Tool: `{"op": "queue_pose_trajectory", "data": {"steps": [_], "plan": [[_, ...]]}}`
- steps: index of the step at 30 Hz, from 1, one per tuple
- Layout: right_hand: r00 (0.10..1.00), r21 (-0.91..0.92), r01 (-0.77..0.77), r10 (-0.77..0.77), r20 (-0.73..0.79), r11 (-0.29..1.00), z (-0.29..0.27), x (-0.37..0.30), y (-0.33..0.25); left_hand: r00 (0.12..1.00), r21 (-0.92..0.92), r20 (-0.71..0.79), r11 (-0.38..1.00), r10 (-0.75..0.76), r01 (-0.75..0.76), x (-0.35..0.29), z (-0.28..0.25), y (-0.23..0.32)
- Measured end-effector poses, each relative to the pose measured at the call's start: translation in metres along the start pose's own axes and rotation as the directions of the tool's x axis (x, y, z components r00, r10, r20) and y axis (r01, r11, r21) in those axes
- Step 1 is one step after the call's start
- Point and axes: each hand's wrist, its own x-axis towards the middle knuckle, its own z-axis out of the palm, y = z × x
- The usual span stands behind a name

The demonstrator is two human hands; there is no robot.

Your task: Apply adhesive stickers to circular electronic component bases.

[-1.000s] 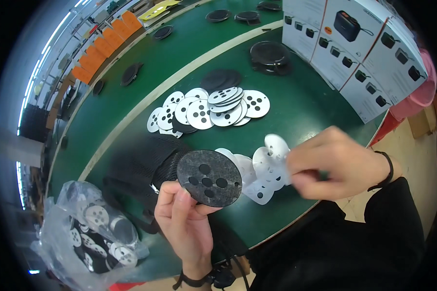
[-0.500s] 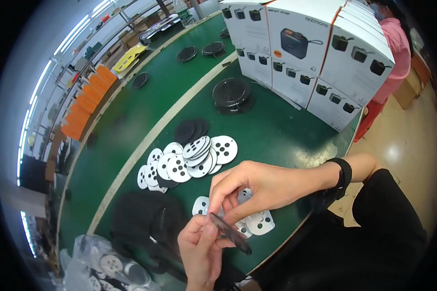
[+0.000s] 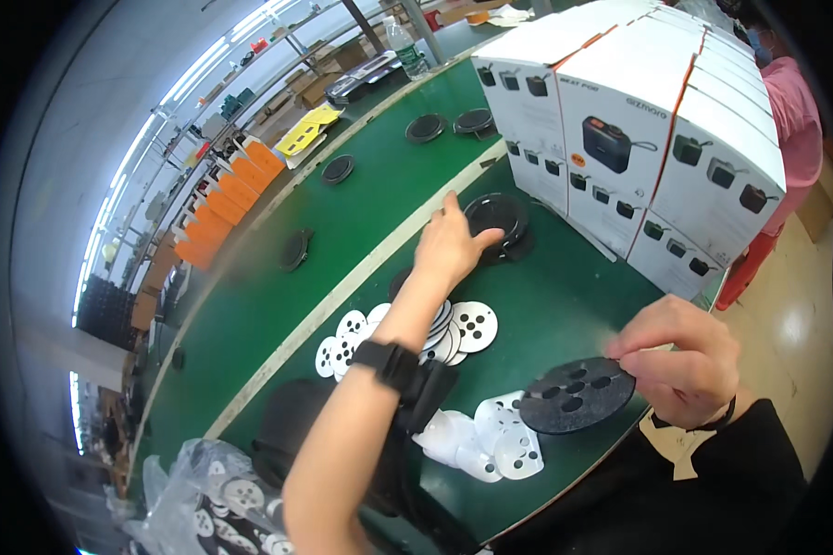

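Note:
My right hand (image 3: 680, 361) pinches the edge of a black perforated disc (image 3: 578, 396), which hangs tilted above the table's near edge. Stretched out over the table, my left hand (image 3: 451, 242) is open, its thumb and fingers apart beside a round black dish-like part (image 3: 496, 215). The thumb overlaps that part; whether it touches, I cannot tell. Below my left forearm lies a pile of white discs with dark holes (image 3: 475, 326), partly hidden by the arm. Several white sheets with holes (image 3: 512, 453) lie under and beside the held disc.
Stacked white printed boxes (image 3: 611, 139) stand at the back right, with a person in pink (image 3: 794, 120) beyond. More round black parts (image 3: 426, 128) sit on the green table's far strip. A plastic bag of discs (image 3: 222, 499) and a black bag (image 3: 287, 416) are at lower left.
My hands have parted. The right one has carried the black disc away to the right, its holed face now showing; the left has reached forward to the round black part. The view has shifted.

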Motion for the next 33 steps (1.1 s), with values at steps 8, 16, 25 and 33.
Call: {"op": "queue_pose_trajectory", "data": {"steps": [8, 16, 25, 33], "plan": [[0.985, -0.042, -0.159, 0.155, -0.077, 0.986, -0.024, -0.024, 0.008, 0.922, 0.061, 0.256, 0.957, -0.291, 0.285, 0.039, 0.004, -0.006], [0.952, 0.06, -0.302, 0.304, -0.04, 0.952, -0.023, -0.029, 0.019, 0.854, -0.489, 0.261, 0.701, -0.45, 0.519, 0.001, -0.029, 0.001], [0.873, 0.576, -0.473, 0.444, 0.201, 0.667, -0.005, -0.042, 0.017, 0.922, -0.815, 0.289, 0.44, -0.256, 0.377, -0.121, -0.098, 0.047], [0.929, 0.714, -0.369, 0.241, 0.279, 0.595, 0.027, -0.023, -0.017, 0.88, -0.901, 0.046, 0.361, -0.472, 0.24, -0.223, -0.091, 0.072]]}}
